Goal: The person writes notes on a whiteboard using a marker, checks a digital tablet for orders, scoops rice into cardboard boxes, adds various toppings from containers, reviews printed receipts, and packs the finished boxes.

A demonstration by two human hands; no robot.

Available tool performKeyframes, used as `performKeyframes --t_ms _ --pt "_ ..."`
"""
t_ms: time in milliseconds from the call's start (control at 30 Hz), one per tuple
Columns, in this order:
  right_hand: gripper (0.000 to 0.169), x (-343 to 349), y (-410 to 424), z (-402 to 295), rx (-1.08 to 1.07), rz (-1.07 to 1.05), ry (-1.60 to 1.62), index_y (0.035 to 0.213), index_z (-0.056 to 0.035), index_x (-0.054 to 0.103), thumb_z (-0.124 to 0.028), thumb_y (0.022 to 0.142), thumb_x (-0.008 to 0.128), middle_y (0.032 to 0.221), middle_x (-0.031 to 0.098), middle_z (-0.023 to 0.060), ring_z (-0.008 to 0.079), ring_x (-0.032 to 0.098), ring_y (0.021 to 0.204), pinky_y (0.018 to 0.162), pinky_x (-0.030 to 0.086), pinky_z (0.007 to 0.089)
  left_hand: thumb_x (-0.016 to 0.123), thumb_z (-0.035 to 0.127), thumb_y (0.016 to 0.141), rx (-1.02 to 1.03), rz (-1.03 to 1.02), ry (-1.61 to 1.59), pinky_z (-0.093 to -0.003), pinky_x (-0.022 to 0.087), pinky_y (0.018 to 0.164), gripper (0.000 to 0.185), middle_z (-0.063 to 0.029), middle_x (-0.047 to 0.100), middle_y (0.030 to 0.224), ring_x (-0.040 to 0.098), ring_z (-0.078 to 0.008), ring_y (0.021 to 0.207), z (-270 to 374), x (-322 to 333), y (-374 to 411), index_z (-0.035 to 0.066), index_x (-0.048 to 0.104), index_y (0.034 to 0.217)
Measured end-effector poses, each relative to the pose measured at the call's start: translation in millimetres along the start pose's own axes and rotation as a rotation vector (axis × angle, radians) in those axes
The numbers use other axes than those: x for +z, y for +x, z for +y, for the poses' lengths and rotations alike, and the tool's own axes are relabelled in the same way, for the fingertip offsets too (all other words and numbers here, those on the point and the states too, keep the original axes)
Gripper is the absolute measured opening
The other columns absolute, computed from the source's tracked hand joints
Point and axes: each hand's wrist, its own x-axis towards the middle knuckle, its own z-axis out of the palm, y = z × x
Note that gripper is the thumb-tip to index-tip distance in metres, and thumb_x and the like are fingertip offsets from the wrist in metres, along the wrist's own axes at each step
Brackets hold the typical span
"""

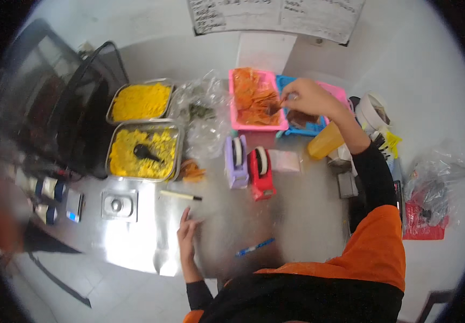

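Observation:
My right hand (pixel 311 97) reaches over the blue plastic basket (pixel 311 131). Its fingertips pinch a small dark brown packet (pixel 273 108) at the right side of the pink basket (pixel 258 127), which holds orange-brown packets (pixel 252 97). My left hand (pixel 187 232) hangs over the metal table (pixel 216 210), fingers apart and holding nothing, just below a pale yellow pen-like stick (pixel 180 195). In front of me stand a purple tape dispenser (pixel 236 161) and a red tape dispenser (pixel 261 173). A blue pen (pixel 255 247) lies near the table's front edge.
Two steel trays of yellow food (pixel 139 103) stand at the left, a black scoop (pixel 147 153) in the nearer one. Beside them lie clear plastic bags (pixel 206 133) and a steel lid (pixel 119 205). A yellow container (pixel 325 141) is at the right. Another person (pixel 8 218) is far left.

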Motion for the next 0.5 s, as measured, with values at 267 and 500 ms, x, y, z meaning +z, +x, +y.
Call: performKeyframes --t_ms 267,500 --pt "0.018 115.2 -47.3 -166.4 -0.269 -0.346 0.245 0.076 -0.0045 0.059 -0.019 0.067 0.055 0.065 0.056 0.0152 0.0295 0.054 0.063 0.058 0.042 0.0347 0.054 0.017 0.069 0.582 -0.046 0.689 -0.0391 0.017 0.094 0.015 -0.0141 0.04 0.118 0.033 -0.0257 0.111 89.6 33.7 -30.2 0.011 0.064 0.08" --pt "0.018 128.9 -44.4 -197.8 -0.313 -0.2 0.679 0.079 -0.0022 0.054 -0.017 0.071 0.059 0.06 0.053 0.0075 0.0069 0.04 0.046 0.045 0.035 0.0229 0.051 0.018 0.078 0.051 -0.053 -0.271 -0.0275 0.044 0.07 0.018 -0.0058 0.051 0.101 0.047 -0.0161 0.093 65.9 -19.8 -50.9 0.002 0.058 0.079"
